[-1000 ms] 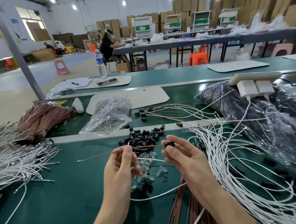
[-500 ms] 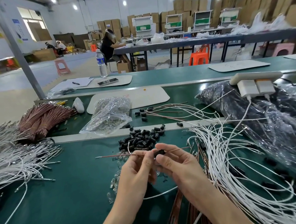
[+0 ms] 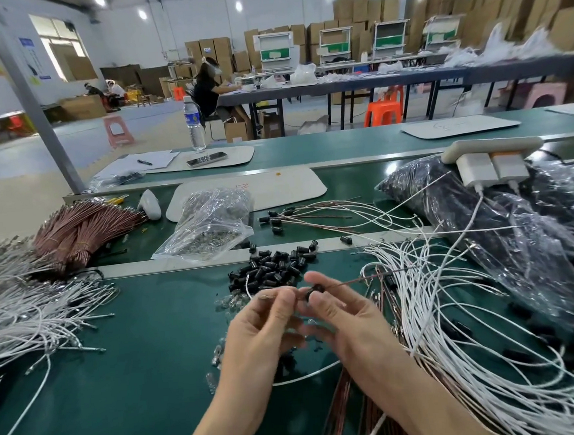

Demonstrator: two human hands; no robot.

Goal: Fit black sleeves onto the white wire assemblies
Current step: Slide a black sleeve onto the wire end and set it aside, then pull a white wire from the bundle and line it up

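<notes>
Low in the middle of the frame, the right hand point(image 3: 349, 317) pinches a small black tubular sleeve point(image 3: 312, 290) between thumb and forefinger, its other fingers loosely curled beneath. A thin copper-brown wire point(image 3: 360, 280) runs out of the sleeve towards the right. The left hand point(image 3: 262, 326), just beside it, nips the same wire between thumb and fingertips, and a bright metal end pokes out to the left of them. A curved white wire point(image 3: 247, 285) rises by those fingertips; whether it is gripped I cannot tell.

Both hands hover above a smooth dark green bench mat point(image 3: 136, 361). Directly above them lies a loose heap of matte black sleeves point(image 3: 272, 268), stubby and cylindrical. To the right, a tangle of glossy white wires point(image 3: 453, 324) with metal tips sprawls across the mat. A second spread of white wires point(image 3: 26, 320) fans in from the left edge. Above that lies a tied sheaf of copper-brown wires point(image 3: 78, 230).

A crinkled clear plastic bag point(image 3: 212, 222), centre frame, holds small silvery metal pieces too fine to make out. At the right, a large clear wrinkled sack point(image 3: 482, 239) is packed with dark parts.
</notes>
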